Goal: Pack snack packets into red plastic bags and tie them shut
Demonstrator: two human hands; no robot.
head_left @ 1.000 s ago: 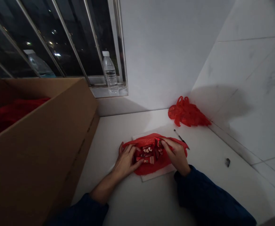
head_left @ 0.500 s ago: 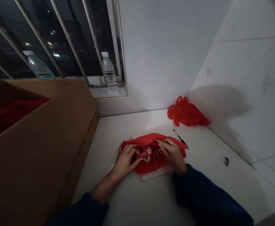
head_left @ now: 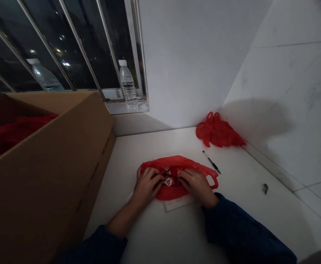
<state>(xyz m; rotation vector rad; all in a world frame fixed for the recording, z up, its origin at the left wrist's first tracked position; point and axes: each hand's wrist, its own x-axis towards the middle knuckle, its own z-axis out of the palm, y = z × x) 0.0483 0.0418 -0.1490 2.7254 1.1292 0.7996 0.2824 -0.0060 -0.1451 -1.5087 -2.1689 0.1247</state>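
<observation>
A thin red plastic bag (head_left: pixel 174 162) lies on the white table with its mouth spread. Inside it are several small red packets with pale, heart-shaped printed tags (head_left: pixel 168 181). My left hand (head_left: pixel 147 185) is closed on the bag's left side, thumb and fingertips beside the tag. On the other side my right hand (head_left: pixel 197 185) has its fingers curled over the bag's right edge, fingertips close to the packets; what lies under them is partly hidden. A looped bag handle (head_left: pixel 215 181) sticks out past the right hand. Under the bag, a sheet or booklet (head_left: pixel 177 203) with faint writing shows.
A black pen (head_left: pixel 212 162) lies right of the bag, and a small dark object (head_left: pixel 265 188) farther right. A bunch of red bags (head_left: pixel 218 130) rests against the wall. At left stands a big cardboard box (head_left: pixel 75 146) with red material inside. Bottles (head_left: pixel 127 88) stand by the barred window.
My right hand has lowered and moved slightly left, its fingers now deeper over the packets. The packets have shifted, and the bag's right handle has come into view.
</observation>
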